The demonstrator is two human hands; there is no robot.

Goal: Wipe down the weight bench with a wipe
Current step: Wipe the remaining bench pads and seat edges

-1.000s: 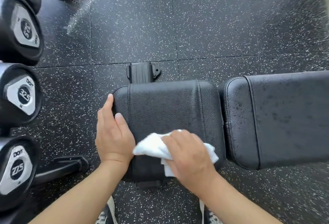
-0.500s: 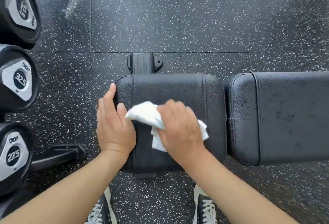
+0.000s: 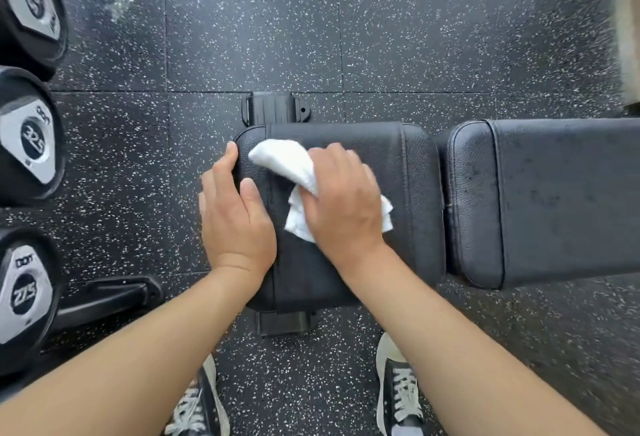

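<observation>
The black leather weight bench has a seat pad [image 3: 412,172] in the middle and a longer back pad [image 3: 554,200] to its right, speckled with droplets. My right hand [image 3: 343,203] presses a crumpled white wipe [image 3: 284,158] flat onto the seat pad, with the wipe's tip reaching the pad's far left corner. My left hand [image 3: 235,217] rests on the seat pad's left edge, fingers over the side and thumb on top.
Several black dumbbells [image 3: 29,144] with silver end caps line the left edge on a rack, whose foot [image 3: 104,297] lies on the floor. Speckled rubber flooring [image 3: 346,37] surrounds the bench. A bench frame bracket [image 3: 273,111] sticks out beyond the seat. My sneakers [image 3: 398,387] stand below.
My right hand has slid the wipe from the near side of the seat pad toward its far left corner. My left hand stays on the pad's left edge.
</observation>
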